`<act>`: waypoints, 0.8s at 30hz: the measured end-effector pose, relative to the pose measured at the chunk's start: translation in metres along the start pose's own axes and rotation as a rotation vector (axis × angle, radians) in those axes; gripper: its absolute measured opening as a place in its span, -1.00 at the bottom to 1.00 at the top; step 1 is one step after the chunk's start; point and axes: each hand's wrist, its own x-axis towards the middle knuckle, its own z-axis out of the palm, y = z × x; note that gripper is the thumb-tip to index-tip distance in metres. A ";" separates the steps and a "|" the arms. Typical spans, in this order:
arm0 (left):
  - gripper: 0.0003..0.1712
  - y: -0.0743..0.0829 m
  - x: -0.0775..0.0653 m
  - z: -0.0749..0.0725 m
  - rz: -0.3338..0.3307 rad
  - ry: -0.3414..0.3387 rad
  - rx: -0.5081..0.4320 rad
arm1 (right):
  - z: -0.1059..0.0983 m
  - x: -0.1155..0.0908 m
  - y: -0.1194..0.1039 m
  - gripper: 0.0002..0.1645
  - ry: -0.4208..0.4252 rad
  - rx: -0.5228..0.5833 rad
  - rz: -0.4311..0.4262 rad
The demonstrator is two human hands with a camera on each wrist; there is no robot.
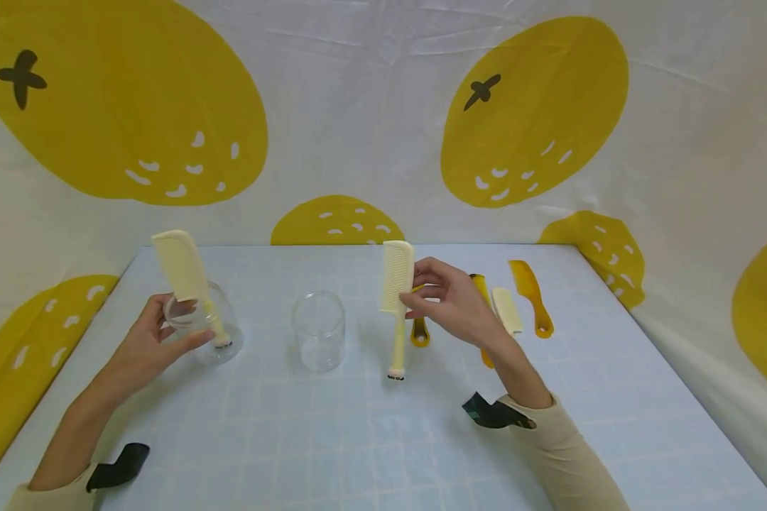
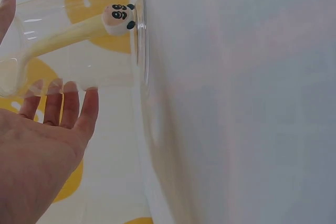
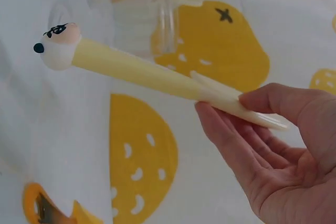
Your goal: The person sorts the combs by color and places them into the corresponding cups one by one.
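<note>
My left hand [image 1: 142,351] grips a clear glass cup [image 1: 233,323] at the left of the table. A cream comb [image 1: 182,268] leans inside that cup, teeth end up past the rim. Its yellow handle [image 2: 68,38] ends in a small panda head [image 2: 118,18] down by the cup's base. In my right hand [image 1: 452,301], a similar cream comb [image 1: 397,278] is pinched between thumb and fingers at its toothed part. That comb hangs nearly upright above the table, panda-head end [image 3: 59,45] downward. Just left of it stands a second clear glass [image 1: 319,337].
Behind and beside my right hand lie several combs: an amber one [image 1: 532,294] at the far right, a cream one [image 1: 506,310], and amber pieces partly covered by the hand [image 1: 420,333]. A fruit-patterned white cloth [image 1: 358,128] rises behind the pale blue table [image 1: 332,440].
</note>
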 end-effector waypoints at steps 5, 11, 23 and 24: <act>-0.20 0.000 0.000 0.000 0.010 0.006 0.008 | 0.010 0.006 -0.010 -0.68 -0.036 0.094 -0.017; -0.22 0.001 -0.002 0.000 0.028 0.014 0.006 | 0.023 0.015 -0.022 -0.64 -0.082 0.176 -0.032; -0.23 0.002 -0.001 0.001 0.018 0.015 -0.006 | 0.051 0.031 -0.040 -0.61 -0.114 0.308 -0.097; -0.22 0.003 -0.001 0.001 0.018 0.015 -0.006 | 0.053 0.033 -0.041 -0.60 -0.115 0.320 -0.102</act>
